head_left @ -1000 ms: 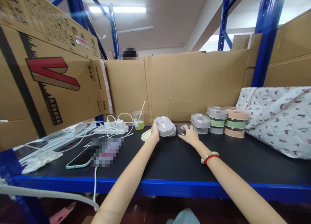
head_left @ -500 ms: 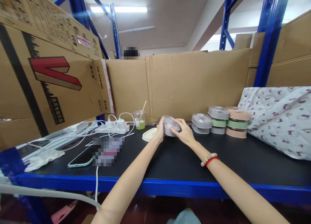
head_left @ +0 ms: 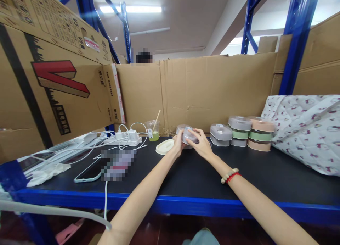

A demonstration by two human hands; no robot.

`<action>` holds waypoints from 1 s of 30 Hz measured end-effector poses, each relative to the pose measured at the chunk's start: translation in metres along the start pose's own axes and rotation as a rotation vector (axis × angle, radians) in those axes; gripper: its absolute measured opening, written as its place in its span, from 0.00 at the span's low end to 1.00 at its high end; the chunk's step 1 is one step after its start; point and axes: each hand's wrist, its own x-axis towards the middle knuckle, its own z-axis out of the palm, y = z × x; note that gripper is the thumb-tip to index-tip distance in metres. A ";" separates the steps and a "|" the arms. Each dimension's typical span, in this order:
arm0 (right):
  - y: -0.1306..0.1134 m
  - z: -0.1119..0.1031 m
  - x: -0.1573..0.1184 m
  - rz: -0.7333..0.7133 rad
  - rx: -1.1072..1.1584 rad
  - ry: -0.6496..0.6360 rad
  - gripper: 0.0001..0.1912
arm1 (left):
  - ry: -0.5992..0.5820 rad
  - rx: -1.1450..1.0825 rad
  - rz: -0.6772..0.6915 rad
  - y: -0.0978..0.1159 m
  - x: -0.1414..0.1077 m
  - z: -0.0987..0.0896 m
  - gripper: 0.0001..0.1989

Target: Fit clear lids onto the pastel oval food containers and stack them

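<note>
A grey container with a clear lid [head_left: 186, 133] is between my hands at the back middle of the black shelf. My left hand [head_left: 179, 144] is closed around its left side. On its right side, my right hand [head_left: 201, 143] grips it with the thumb across the front and the fingers over the top. The container's underside is partly hidden by my hands. A cream-coloured oval lid [head_left: 164, 147] lies flat just left of my left hand. To the right of my right hand stands a stack of grey lidded containers [head_left: 221, 133].
Further right are stacked grey and green containers [head_left: 239, 123] and pink and green ones [head_left: 260, 136], beside a patterned white cloth [head_left: 305, 135]. Leftward are a drink cup [head_left: 153, 134], a power strip with cables [head_left: 124, 141] and a phone [head_left: 89, 173]. Cardboard [head_left: 207, 96] walls the back.
My left hand has shifted slightly right and turned, covering more of the container's front left. The container is tilted slightly differently. The right hand keeps its grip.
</note>
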 end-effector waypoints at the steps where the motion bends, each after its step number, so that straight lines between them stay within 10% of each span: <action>1: 0.001 0.002 0.000 0.008 0.029 0.007 0.24 | 0.005 -0.006 -0.013 0.001 -0.002 0.001 0.08; 10: 0.002 0.010 0.005 0.309 0.424 0.172 0.33 | -0.050 -0.063 -0.005 0.006 -0.007 0.000 0.12; 20: -0.006 0.001 0.007 0.402 0.554 0.119 0.19 | -0.040 -0.003 0.016 0.005 0.003 -0.006 0.20; 30: -0.013 -0.012 -0.001 0.073 0.022 -0.095 0.38 | 0.138 -0.004 0.211 0.002 0.009 -0.008 0.11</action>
